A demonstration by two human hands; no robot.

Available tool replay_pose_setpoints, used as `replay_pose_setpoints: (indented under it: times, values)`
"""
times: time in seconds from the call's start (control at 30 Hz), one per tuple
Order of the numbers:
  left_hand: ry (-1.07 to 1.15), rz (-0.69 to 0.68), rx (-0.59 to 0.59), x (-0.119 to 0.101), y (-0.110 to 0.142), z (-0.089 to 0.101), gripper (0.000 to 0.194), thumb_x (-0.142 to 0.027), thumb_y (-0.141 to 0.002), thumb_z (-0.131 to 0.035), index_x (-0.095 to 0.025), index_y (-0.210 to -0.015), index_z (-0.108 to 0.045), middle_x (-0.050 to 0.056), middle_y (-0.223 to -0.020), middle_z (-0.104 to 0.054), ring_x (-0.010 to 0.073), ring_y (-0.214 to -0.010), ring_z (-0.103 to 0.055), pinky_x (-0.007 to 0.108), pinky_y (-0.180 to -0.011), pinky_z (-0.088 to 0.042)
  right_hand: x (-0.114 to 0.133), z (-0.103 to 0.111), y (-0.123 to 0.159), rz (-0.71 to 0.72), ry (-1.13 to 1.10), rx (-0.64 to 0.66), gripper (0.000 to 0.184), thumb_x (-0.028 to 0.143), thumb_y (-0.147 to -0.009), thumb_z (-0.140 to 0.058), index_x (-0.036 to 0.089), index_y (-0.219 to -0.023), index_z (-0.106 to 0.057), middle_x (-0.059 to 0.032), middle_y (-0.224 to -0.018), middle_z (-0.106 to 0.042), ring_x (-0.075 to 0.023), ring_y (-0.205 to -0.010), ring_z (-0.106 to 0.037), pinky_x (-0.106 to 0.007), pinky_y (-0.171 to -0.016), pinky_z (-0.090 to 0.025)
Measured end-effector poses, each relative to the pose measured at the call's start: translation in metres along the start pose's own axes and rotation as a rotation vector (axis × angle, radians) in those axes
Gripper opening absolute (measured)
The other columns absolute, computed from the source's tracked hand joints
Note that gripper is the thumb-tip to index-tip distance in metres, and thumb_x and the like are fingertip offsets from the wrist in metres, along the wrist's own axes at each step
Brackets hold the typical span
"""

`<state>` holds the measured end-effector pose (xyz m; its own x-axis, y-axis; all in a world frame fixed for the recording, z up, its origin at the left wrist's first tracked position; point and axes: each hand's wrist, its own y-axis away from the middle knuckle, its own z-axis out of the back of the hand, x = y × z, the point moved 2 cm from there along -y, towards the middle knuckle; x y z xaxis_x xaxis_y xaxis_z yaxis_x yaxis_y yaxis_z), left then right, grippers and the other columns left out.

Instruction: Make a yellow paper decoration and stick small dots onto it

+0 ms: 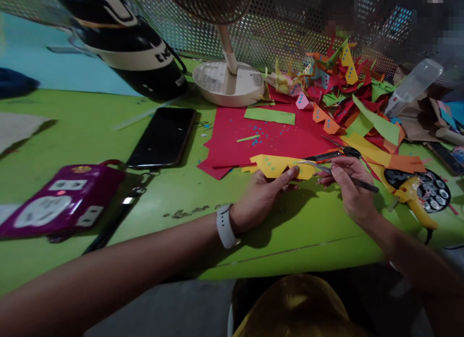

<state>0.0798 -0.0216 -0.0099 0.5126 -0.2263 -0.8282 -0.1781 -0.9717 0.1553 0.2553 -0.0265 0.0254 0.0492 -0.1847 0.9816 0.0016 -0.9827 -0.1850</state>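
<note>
My left hand, with a white watch band on its wrist, pinches a folded yellow paper piece between thumb and fingers. Small greenish dots show on the paper's face. In my right hand is a pair of slim metal tweezers, held like a pen. Their pointed tip lies at the upper edge of the yellow paper; whether it touches cannot be made out. Just beyond both hands lie red paper sheets sprinkled with tiny blue bits. A box cutter and small scissors rest beside my right hand.
A heap of cut coloured paper stands at the back right, near a clear plastic bottle. A yellow glue gun lies at right. Leftward are a phone, purple power strip, black flask and fan base.
</note>
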Motion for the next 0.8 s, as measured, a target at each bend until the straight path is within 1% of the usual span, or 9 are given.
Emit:
replay_pose_setpoints:
  times: [0.17,0.23,0.3,0.33,0.4,0.47,0.53,0.67,0.8]
  values:
    - [0.019,0.012,-0.008,0.0,-0.002,0.0,0.028,-0.035,-0.066,-0.087,-0.018,-0.085,-0.074,0.002,-0.085,-0.075,0.0128,-0.073,-0.067,0.021,-0.06,-0.053,0.001,0.002,-0.001,-0.008,-0.067,0.009,0.019,0.036,-0.085,-0.069,0.024,-0.095,-0.058,0.0038,-0.071,-0.075,-0.0134,-0.06,-0.072,-0.027,-0.061,-0.06]
    - [0.029,0.021,-0.022,0.0,-0.002,0.0,0.029,-0.035,-0.065,-0.088,-0.018,-0.084,-0.074,0.001,-0.084,-0.075,0.0123,-0.072,-0.067,0.02,-0.06,-0.054,0.001,0.003,-0.002,-0.04,-0.099,0.032,0.017,0.035,-0.085,-0.068,0.025,-0.094,-0.058,0.0048,-0.067,-0.073,-0.0129,-0.057,-0.07,-0.025,-0.056,-0.058]
    - [0.04,0.026,-0.034,-0.001,-0.003,0.0,0.03,-0.035,-0.063,-0.088,-0.019,-0.084,-0.074,0.001,-0.084,-0.075,0.0124,-0.072,-0.067,0.02,-0.06,-0.054,0.002,0.006,-0.005,-0.087,-0.125,0.05,0.015,0.034,-0.083,-0.067,0.024,-0.091,-0.058,0.0057,-0.062,-0.071,-0.0122,-0.05,-0.067,-0.023,-0.048,-0.054]
    - [0.044,0.025,-0.036,-0.001,-0.002,0.0,0.03,-0.035,-0.063,-0.088,-0.019,-0.083,-0.073,0.001,-0.085,-0.075,0.0127,-0.072,-0.067,0.02,-0.06,-0.054,0.002,0.007,-0.006,-0.1,-0.134,0.044,0.013,0.033,-0.083,-0.066,0.024,-0.09,-0.058,0.0061,-0.059,-0.07,-0.0118,-0.047,-0.065,-0.022,-0.045,-0.051]
    - [0.045,0.022,-0.035,-0.002,-0.002,-0.001,0.03,-0.035,-0.063,-0.088,-0.019,-0.083,-0.073,0.001,-0.086,-0.075,0.0134,-0.073,-0.067,0.021,-0.06,-0.054,0.001,0.011,-0.009,-0.092,-0.135,-0.005,0.012,0.03,-0.082,-0.065,0.024,-0.089,-0.059,0.0063,-0.058,-0.069,-0.0111,-0.046,-0.064,-0.021,-0.042,-0.048]
    - [0.044,0.023,-0.036,-0.002,-0.002,-0.001,0.029,-0.035,-0.064,-0.088,-0.019,-0.084,-0.073,0.001,-0.087,-0.075,0.0138,-0.074,-0.068,0.022,-0.061,-0.054,0.001,0.013,-0.011,-0.049,-0.113,-0.064,0.012,0.029,-0.082,-0.066,0.024,-0.091,-0.059,0.006,-0.06,-0.07,-0.0112,-0.049,-0.065,-0.021,-0.044,-0.048]
    - [0.048,0.024,-0.039,-0.002,-0.001,-0.001,0.029,-0.034,-0.065,-0.088,-0.02,-0.085,-0.073,0.001,-0.089,-0.075,0.0136,-0.074,-0.068,0.022,-0.061,-0.054,-0.001,0.014,-0.01,-0.011,-0.07,-0.09,0.013,0.03,-0.084,-0.066,0.024,-0.093,-0.059,0.0054,-0.062,-0.07,-0.0116,-0.053,-0.066,-0.022,-0.047,-0.05]
    - [0.055,0.012,-0.032,-0.002,-0.001,-0.001,0.028,-0.034,-0.066,-0.087,-0.019,-0.084,-0.073,0.001,-0.086,-0.074,0.0125,-0.073,-0.067,0.021,-0.06,-0.053,-0.002,0.012,-0.006,0.032,-0.001,-0.048,0.016,0.035,-0.086,-0.066,0.023,-0.094,-0.059,0.0046,-0.065,-0.071,-0.0127,-0.055,-0.067,-0.025,-0.052,-0.054]
    - [0.045,0.008,-0.021,-0.003,-0.001,-0.001,0.028,-0.035,-0.066,-0.087,-0.019,-0.084,-0.073,0.001,-0.085,-0.074,0.0125,-0.073,-0.067,0.02,-0.059,-0.053,-0.002,0.009,-0.003,0.075,0.029,-0.006,0.014,0.034,-0.088,-0.066,0.024,-0.095,-0.059,0.0052,-0.064,-0.07,-0.0125,-0.056,-0.068,-0.026,-0.054,-0.057]
